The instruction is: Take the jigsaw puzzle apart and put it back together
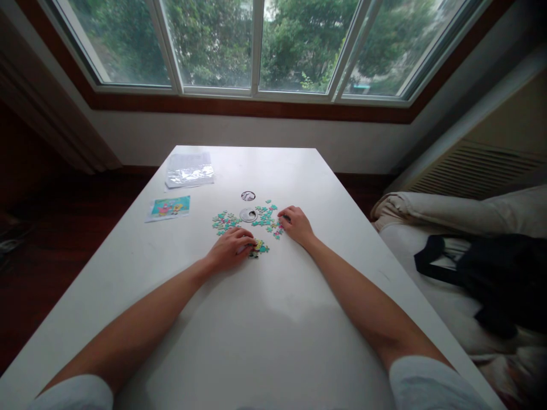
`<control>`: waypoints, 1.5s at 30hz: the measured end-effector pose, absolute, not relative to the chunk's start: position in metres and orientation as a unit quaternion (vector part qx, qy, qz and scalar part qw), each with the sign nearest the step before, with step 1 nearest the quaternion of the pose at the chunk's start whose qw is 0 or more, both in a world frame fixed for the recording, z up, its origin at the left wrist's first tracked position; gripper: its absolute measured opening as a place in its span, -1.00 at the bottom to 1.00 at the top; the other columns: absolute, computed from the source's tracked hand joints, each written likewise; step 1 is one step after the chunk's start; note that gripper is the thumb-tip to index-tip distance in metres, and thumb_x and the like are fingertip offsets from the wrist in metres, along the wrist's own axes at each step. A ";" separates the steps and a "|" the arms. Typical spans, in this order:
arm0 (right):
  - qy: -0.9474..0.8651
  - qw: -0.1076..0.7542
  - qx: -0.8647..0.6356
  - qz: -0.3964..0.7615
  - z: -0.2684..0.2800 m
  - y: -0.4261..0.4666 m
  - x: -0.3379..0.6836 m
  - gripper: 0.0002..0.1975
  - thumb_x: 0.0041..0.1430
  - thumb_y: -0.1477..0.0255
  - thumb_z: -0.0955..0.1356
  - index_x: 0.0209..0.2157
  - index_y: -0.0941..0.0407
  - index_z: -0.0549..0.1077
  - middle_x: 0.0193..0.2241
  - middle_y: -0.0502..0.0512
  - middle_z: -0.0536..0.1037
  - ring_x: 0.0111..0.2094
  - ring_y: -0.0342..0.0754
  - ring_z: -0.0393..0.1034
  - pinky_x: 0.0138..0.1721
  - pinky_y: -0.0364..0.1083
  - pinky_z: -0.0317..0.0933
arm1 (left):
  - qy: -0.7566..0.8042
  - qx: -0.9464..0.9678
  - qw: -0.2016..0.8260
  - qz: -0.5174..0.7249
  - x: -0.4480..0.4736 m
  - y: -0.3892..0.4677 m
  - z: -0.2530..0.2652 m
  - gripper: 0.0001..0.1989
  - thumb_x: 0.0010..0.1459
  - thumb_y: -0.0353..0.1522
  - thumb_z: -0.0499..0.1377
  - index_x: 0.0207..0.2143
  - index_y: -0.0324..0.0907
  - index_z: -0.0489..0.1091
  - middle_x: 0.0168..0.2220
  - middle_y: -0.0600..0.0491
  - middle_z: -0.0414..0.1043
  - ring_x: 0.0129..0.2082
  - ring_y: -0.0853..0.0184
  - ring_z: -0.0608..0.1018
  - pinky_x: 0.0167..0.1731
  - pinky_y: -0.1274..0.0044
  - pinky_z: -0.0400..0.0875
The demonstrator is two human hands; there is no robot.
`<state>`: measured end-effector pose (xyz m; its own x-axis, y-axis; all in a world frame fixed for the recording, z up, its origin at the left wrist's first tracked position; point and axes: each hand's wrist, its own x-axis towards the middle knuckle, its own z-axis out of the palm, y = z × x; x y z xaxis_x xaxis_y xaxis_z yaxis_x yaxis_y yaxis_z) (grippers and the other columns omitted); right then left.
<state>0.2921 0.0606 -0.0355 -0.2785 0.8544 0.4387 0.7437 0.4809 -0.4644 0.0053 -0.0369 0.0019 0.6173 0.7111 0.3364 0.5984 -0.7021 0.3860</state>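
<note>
Small jigsaw puzzle pieces lie in loose groups on the white table. My left hand (pixel 232 248) is closed, its bent fingertips pinching at the edge of a small pile of yellow and green pieces (pixel 260 247). Beside the right-hand group of teal and pink pieces (pixel 265 215) rests my right hand (pixel 296 224). Its fingers are curled in, and what lies between them is too small to make out. Another group of teal pieces (pixel 225 221) spreads just beyond my left hand. Between the groups lies a round, clear and silvery disc-like item (pixel 248 214).
A second round item (pixel 248 196) lies farther back. At the table's left are a puzzle picture card (pixel 170 208) and a clear plastic bag (pixel 189 169). The white table (pixel 265 336) ends before the window wall. To the right, a dark bag (pixel 504 279) lies on a pale sofa (pixel 453 210).
</note>
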 end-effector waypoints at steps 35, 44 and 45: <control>-0.800 0.328 -0.490 0.107 -0.028 0.056 0.291 -0.87 0.27 0.46 0.34 -0.25 0.05 0.56 -0.18 0.11 0.57 -0.07 0.06 0.37 0.02 0.03 0.24 | 0.553 0.776 0.073 0.295 -0.003 -0.027 -0.008 -0.78 0.26 -0.46 0.12 -0.18 -0.08 0.55 -0.17 0.03 0.59 -0.05 0.15 0.51 0.06 0.27 0.34; -0.806 0.320 -0.487 0.106 -0.029 0.056 0.291 -0.87 0.27 0.44 0.34 -0.25 0.03 0.57 -0.17 0.11 0.56 -0.07 0.07 0.36 0.04 0.04 0.24 | 0.541 0.781 0.083 0.300 -0.002 -0.027 -0.009 -0.81 0.25 -0.43 0.14 -0.18 -0.07 0.55 -0.19 0.02 0.60 -0.07 0.15 0.53 0.05 0.25 0.36; -0.806 0.320 -0.487 0.105 -0.029 0.056 0.291 -0.87 0.27 0.44 0.34 -0.25 0.03 0.57 -0.17 0.11 0.56 -0.07 0.07 0.36 0.04 0.04 0.24 | 0.541 0.781 0.084 0.300 -0.002 -0.027 -0.009 -0.81 0.25 -0.43 0.14 -0.18 -0.07 0.55 -0.18 0.02 0.60 -0.06 0.14 0.54 0.06 0.25 0.35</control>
<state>0.2911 0.0559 -0.0291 -0.3215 0.8523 0.4126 0.7174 0.5036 -0.4814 -0.0022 -0.0272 -0.0088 0.2342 0.8958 0.3778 0.7945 -0.4003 0.4567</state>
